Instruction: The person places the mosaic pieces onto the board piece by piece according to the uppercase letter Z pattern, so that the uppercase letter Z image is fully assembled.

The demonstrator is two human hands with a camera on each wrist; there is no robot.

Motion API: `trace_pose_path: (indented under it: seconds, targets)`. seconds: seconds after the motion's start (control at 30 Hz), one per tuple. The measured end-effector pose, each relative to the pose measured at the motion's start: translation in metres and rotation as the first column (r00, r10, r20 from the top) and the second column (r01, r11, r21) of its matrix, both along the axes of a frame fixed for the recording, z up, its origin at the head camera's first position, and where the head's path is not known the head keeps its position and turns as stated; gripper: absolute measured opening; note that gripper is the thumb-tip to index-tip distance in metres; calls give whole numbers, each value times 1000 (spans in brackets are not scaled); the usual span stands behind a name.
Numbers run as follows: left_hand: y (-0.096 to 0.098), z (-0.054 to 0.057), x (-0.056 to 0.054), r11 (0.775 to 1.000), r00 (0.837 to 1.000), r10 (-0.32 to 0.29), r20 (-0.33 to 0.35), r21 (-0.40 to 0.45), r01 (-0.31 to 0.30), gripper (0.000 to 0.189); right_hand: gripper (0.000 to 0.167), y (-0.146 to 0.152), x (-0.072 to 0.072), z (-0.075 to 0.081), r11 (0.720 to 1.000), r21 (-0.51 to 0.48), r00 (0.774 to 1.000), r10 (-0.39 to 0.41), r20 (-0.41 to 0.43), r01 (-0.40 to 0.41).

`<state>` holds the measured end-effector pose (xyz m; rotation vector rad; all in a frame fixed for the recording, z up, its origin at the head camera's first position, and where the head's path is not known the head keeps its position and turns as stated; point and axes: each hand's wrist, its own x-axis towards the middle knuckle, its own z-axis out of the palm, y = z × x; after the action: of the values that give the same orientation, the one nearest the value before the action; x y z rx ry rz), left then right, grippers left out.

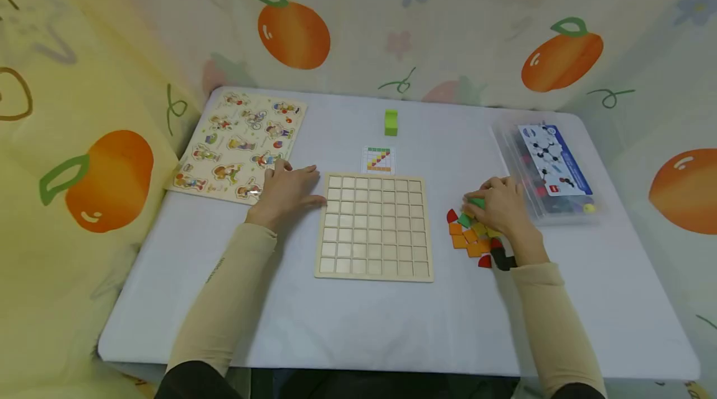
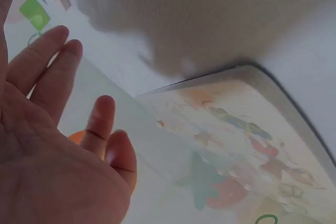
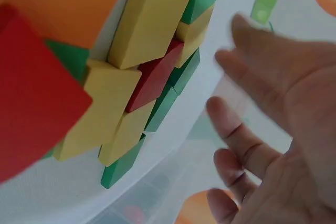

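A wooden grid board [image 1: 373, 228] lies in the middle of the table, its square cells bare. My left hand [image 1: 285, 193] is at its left edge, fingers spread and the thumb tip close to the frame; whether they touch I cannot tell. In the left wrist view that hand [image 2: 58, 145] holds nothing. Over the pile of coloured blocks on the right, my right hand [image 1: 500, 205] hovers with loosely bent fingers. The right wrist view shows this hand [image 3: 283, 114] apart from the yellow blocks [image 3: 149, 22], red blocks [image 3: 155, 77] and green blocks [image 3: 123, 163].
Beyond the board lie a pattern card [image 1: 378, 160] and a light green block [image 1: 391, 122]. A wooden picture puzzle [image 1: 241, 144] is at the back left. On the right stands a clear plastic case [image 1: 551, 168] with a blue and white label.
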<state>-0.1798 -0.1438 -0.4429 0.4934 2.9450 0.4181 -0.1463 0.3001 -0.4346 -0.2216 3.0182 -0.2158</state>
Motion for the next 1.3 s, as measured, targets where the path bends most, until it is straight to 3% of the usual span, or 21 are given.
trace_pose_path:
  seconds: [0.17, 0.27, 0.43, 0.57, 0.7, 0.8, 0.9, 1.0, 1.07, 1.13, 1.3]
  targets:
    - [4, -1, -9, 999, 999, -40, 32, 12, 40, 72, 35, 8, -8, -2, 998, 39, 999, -43, 18, 42]
    - [4, -2, -11, 999, 997, -44, 60, 8, 44, 73, 34, 13, -13, -2, 997, 26, 995, -70, 73, 68]
    - [2, -6, -11, 997, 994, -76, 75, 31, 74, 80, 32, 18, -19, 1, 997, -38, 981, -59, 186, 67]
    - [4, -8, -10, 991, 990, -111, 87, 80, 104, 80, 29, 22, -20, 3, 991, -107, 975, -60, 214, 84]
    - [7, -8, -10, 992, 990, -88, 111, 99, 77, 76, 25, 13, -28, 8, 962, -247, 975, -62, 212, 115]
    - [9, -8, -12, 995, 993, -72, 93, 72, 65, 75, 26, -15, -41, 11, 933, -349, 987, -38, 154, 90]
    - [10, -7, -13, 998, 995, -65, 73, 25, 63, 75, 28, -62, -56, 11, 896, -440, 992, -7, 126, 62]
    - [11, -8, -14, 998, 996, -63, 68, -5, 64, 75, 27, -112, -66, 7, 858, -512, 985, 45, 168, 48]
    - [12, -7, -13, 998, 996, -55, 73, -12, 56, 76, 26, -141, -71, 2, 848, -529, 979, 80, 188, 32]
    - [13, -7, -13, 998, 996, -51, 73, -22, 53, 76, 25, -167, -75, -2, 847, -530, 972, 102, 211, 26]
    - [13, -7, -12, 998, 997, -45, 63, -49, 48, 79, 24, -206, -83, -6, 889, -456, 951, 108, 290, 38]
